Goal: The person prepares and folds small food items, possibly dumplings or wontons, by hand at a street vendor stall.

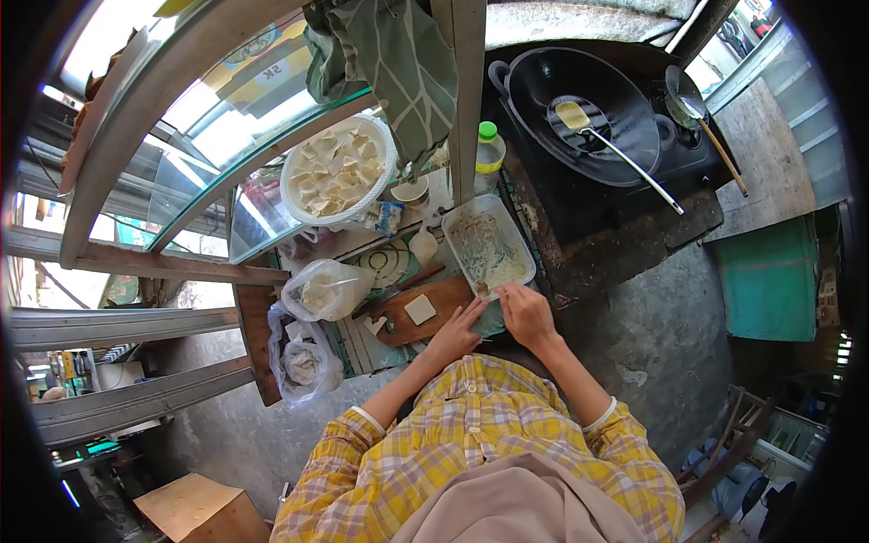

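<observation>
My left hand (455, 333) rests at the right end of a wooden cutting board (442, 303), its fingers stretched toward the near edge of a plastic tub. A square white wrapper (420, 309) lies flat on the board. My right hand (526, 315) is at the tub's near corner, its fingers pressed together; what they hold, if anything, is too small to name. The rectangular tub (489, 242) has pale paste smeared inside. Left of the board lies a small white scrap (375, 324), and a knife (412, 282) lies along the board's far side.
A black wok (588, 90) with a spatula (625, 163) sits on the stove at the right, beside a skimmer (715, 145). A basket (303, 215) of folded pieces, a bottle (490, 149) and plastic bags (317, 291) stand around the work area. A cloth (389, 72) hangs above.
</observation>
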`<state>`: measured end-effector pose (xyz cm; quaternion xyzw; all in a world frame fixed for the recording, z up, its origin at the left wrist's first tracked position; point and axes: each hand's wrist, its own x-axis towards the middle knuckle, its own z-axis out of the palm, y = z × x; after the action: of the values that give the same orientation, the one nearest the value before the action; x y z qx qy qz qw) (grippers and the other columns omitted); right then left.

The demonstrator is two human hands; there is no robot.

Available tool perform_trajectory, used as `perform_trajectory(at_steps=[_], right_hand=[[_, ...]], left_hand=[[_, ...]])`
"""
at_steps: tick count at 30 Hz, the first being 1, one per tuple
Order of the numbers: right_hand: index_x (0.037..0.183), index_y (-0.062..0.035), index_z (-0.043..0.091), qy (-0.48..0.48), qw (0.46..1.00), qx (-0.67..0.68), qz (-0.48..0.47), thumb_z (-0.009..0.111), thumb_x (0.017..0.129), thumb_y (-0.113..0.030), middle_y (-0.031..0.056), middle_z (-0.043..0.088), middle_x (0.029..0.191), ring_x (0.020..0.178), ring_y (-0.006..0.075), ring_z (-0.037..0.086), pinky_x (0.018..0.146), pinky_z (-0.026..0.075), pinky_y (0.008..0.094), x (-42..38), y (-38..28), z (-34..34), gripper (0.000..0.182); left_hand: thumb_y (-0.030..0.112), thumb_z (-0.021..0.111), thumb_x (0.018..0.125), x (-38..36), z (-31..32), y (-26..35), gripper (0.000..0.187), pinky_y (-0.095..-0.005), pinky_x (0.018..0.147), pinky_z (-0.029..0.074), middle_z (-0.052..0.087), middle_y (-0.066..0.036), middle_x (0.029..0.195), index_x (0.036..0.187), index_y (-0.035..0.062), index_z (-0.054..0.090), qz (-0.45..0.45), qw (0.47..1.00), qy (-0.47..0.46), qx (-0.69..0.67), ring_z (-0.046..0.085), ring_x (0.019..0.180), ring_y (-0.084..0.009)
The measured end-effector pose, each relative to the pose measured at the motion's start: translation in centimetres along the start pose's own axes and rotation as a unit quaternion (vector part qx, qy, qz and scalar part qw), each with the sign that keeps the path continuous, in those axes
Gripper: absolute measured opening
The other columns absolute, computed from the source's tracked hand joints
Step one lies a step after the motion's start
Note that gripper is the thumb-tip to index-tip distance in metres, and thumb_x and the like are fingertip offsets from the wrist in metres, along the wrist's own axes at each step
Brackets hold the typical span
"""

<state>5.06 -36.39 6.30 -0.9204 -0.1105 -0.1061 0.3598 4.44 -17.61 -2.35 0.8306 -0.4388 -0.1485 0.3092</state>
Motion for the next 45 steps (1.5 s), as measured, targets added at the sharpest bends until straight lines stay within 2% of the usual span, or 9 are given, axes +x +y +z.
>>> perform_trajectory(at_steps=[8,11,12,18,22,25,32,42,45], right_hand=[[0.087,0.0009,0.054,-0.010,0.999,-0.024,0.044,0.052,0.084,-0.007,0.0150,0.060,0.082,0.075,0.0322,0.060,0.063,0.049,0.0381,1.4,0.1,-0.8,0.009],[0.089,0.0011,0.054,0.002,0.999,-0.001,-0.048,0.051,0.083,-0.005,0.0152,0.060,0.082,0.075,0.0323,0.059,0.063,0.049,0.0387,0.4,0.2,1.8,0.009],[0.091,0.0011,0.054,-0.053,0.998,-0.017,-0.010,0.052,0.081,-0.004,0.0156,0.059,0.082,0.077,0.0327,0.059,0.065,0.049,0.0386,0.3,0.3,2.5,0.011],[0.090,0.0008,0.053,-0.001,1.000,-0.006,-0.002,0.054,0.076,-0.003,0.0158,0.058,0.080,0.078,0.0329,0.059,0.067,0.049,0.0382,1.3,-0.4,-0.1,0.014],[0.092,0.0015,0.053,-0.072,0.997,-0.001,-0.008,0.052,0.081,-0.006,0.0166,0.059,0.082,0.079,0.0333,0.059,0.066,0.048,0.0393,0.8,1.2,3.0,0.013],[0.093,0.0017,0.053,-0.036,0.998,0.017,0.042,0.052,0.082,-0.006,0.0169,0.060,0.082,0.079,0.0335,0.059,0.066,0.048,0.0394,1.6,0.7,0.7,0.014],[0.094,-0.0004,0.057,-0.037,0.999,0.018,0.011,0.050,0.086,-0.009,0.0139,0.061,0.087,0.080,0.0326,0.058,0.068,0.048,0.0394,1.2,2.6,1.6,0.013],[0.088,-0.0013,0.059,-0.172,0.980,0.057,-0.081,0.053,0.086,-0.010,0.0108,0.060,0.085,0.083,0.0304,0.056,0.071,0.046,0.0378,2.9,5.9,-0.3,0.011],[0.088,-0.0005,0.059,-0.162,0.980,0.092,-0.067,0.051,0.087,-0.011,0.0121,0.059,0.085,0.083,0.0316,0.056,0.073,0.045,0.0384,2.6,6.4,0.1,0.013]], left_hand=[[0.013,0.067,0.071,0.1,-1.0,0.2,0.015,-0.0532,0.102,0.030,0.024,-0.017,0.144,0.064,0.0010,0.062,0.003,0.999,-0.035,0.021,0.021,0.135,-0.0324],[0.012,0.067,0.071,0.0,-0.3,-0.1,0.017,-0.0536,0.103,0.029,0.023,-0.017,0.145,0.061,-0.0005,0.059,0.000,1.000,-0.021,0.000,0.019,0.136,-0.0310],[0.012,0.066,0.071,0.0,-0.4,-0.1,0.017,-0.0537,0.103,0.029,0.023,-0.017,0.145,0.062,-0.0006,0.060,0.000,1.000,-0.020,-0.001,0.019,0.136,-0.0309],[0.012,0.066,0.072,0.1,-1.0,0.3,0.015,-0.0552,0.102,0.029,0.024,-0.016,0.145,0.064,0.0000,0.061,-0.007,1.000,-0.030,-0.003,0.019,0.136,-0.0307],[0.013,0.067,0.072,0.0,-0.9,0.0,0.016,-0.0560,0.101,0.029,0.023,-0.015,0.145,0.065,0.0001,0.061,0.001,1.000,-0.026,-0.001,0.019,0.136,-0.0305],[0.014,0.067,0.072,0.1,-1.6,0.5,0.016,-0.0563,0.101,0.029,0.023,-0.015,0.145,0.065,0.0005,0.061,-0.005,0.999,-0.040,0.001,0.018,0.136,-0.0301],[0.013,0.066,0.073,0.0,-1.3,0.2,0.016,-0.0569,0.101,0.029,0.021,-0.014,0.146,0.064,0.0004,0.061,-0.007,0.999,-0.034,0.007,0.018,0.137,-0.0293],[0.013,0.066,0.073,0.0,-1.4,0.5,0.017,-0.0587,0.100,0.029,0.022,-0.012,0.146,0.063,0.0005,0.061,-0.012,1.000,-0.023,0.002,0.019,0.137,-0.0277],[0.013,0.067,0.073,0.1,-1.2,0.4,0.017,-0.0591,0.100,0.028,0.023,-0.012,0.146,0.063,0.0007,0.061,-0.015,1.000,-0.023,-0.001,0.019,0.137,-0.0272]])
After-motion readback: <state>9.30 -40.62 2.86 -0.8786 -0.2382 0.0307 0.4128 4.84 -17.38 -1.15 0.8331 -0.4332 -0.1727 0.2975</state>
